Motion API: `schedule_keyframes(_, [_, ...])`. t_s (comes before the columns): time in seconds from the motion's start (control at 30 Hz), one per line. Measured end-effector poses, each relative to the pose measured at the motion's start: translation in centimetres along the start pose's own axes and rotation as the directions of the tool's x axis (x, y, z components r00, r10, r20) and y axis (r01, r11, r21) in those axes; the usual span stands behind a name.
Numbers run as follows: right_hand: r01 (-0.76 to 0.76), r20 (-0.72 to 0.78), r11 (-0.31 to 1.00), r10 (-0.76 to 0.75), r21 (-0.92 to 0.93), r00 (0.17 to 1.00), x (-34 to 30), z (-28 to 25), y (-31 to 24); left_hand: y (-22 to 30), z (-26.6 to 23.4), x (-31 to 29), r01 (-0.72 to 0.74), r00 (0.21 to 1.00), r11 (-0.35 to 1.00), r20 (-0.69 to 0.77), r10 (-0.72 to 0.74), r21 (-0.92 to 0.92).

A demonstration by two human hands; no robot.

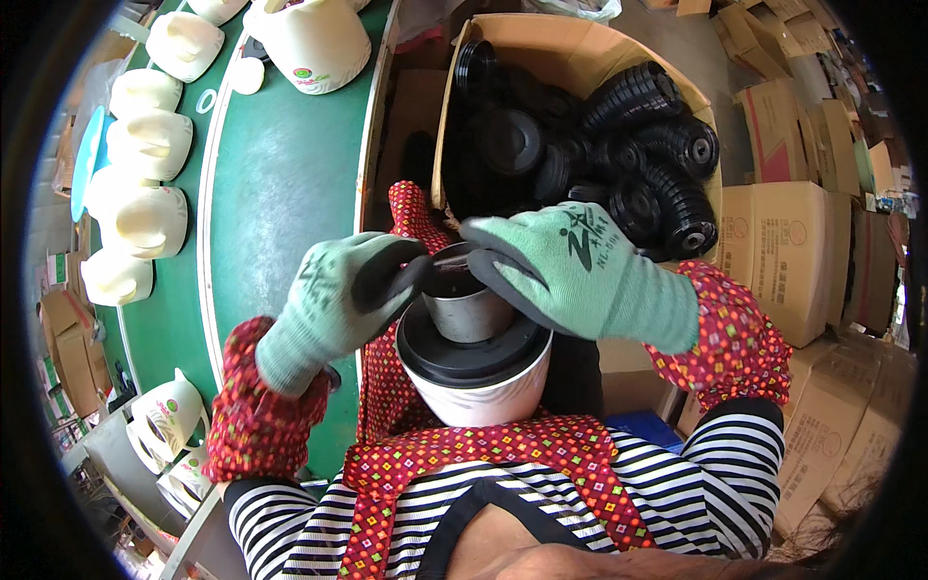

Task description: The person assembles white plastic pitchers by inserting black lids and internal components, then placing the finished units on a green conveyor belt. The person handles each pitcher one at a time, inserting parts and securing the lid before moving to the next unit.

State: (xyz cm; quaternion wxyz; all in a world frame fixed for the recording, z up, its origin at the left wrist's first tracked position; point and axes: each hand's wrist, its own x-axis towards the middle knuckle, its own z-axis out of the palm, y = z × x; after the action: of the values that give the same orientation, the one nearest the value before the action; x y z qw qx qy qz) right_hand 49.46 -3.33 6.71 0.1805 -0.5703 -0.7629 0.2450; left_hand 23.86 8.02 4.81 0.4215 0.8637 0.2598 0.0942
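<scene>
A white plastic housing [474, 400] rests upright against my lap, its top covered by a wide black round part [416, 343]. On that black part stands a grey metal cup [471, 319] with a dark inside. My left hand [343, 295], in a green glove with dark fingertips, has its thumb and fingers pinched together at the cup's left rim. Over the right rim, the gloved fingers of my right hand [570, 266] are pressed together. A thin dark edge shows between the fingertips; whatever they pinch is hidden.
An open cardboard box [580, 34] full of stacked black round parts [633, 150] stands ahead on the right. On the left runs a green workbench [280, 184] with a row of white housings [145, 220] and a larger white housing [314, 48]. Closed cartons [773, 256] are stacked at right.
</scene>
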Motion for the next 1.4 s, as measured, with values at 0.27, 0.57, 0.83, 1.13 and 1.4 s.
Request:
schedule_keyframes(0.27, [0.206,-0.111,0.865,-0.175,0.458,0.978,2.7,6.0,6.3,10.1,-2.9,-1.2,0.051,0.991,0.993,0.117,-0.064,0.108])
schedule_keyframes(0.57, [0.284,-0.311,0.657,-0.078,0.699,0.947,1.0,7.8,6.4,12.8,1.3,3.2,-0.206,0.977,0.976,0.03,0.209,-0.074])
schedule_keyframes(0.83, [0.275,-0.376,0.563,0.069,0.779,0.924,-0.1,11.2,4.6,13.2,1.5,0.8,-0.118,0.983,0.981,0.16,0.093,0.155])
schedule_keyframes(1.13, [-0.029,-0.074,0.993,0.021,-0.111,0.997,-3.5,1.7,-2.5,-1.9,0.0,0.1,0.119,0.963,0.991,0.25,-0.099,-0.065])
schedule_keyframes(1.4, [-0.021,0.224,0.906,0.126,-0.422,0.966,-0.9,-0.5,-8.4,-13.9,7.7,2.8,-0.481,0.851,0.863,-0.158,0.502,0.153])
